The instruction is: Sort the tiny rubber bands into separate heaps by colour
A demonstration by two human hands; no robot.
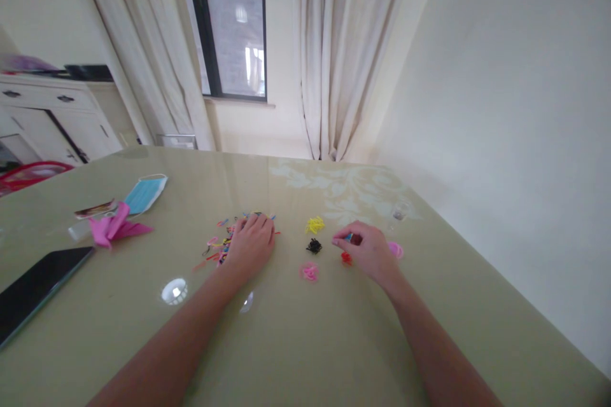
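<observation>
My left hand [251, 241] lies palm down on the right side of a mixed heap of small coloured elastic bands [222, 247], fingers apart and bent over it; its fingertips are hidden. My right hand [365, 247] hovers with thumb and forefinger pinched; whatever they hold is too small to make out. Beneath it is a red pile of bands [346, 259], and a bit of blue [349, 237] shows behind the fingers. Between the hands sit yellow bands [315, 224], black bands [314, 246] and pink bands [310, 272]. Lilac-pink bands [396, 250] lie right of my right hand.
On the left of the glossy table [296, 350] are a dark phone [41, 286], a folded pink piece [117, 227], a blue face mask [146, 194] and a small card-like item [95, 208]. A small clear object [400, 211] lies at right. A wall [525, 140] borders the right edge.
</observation>
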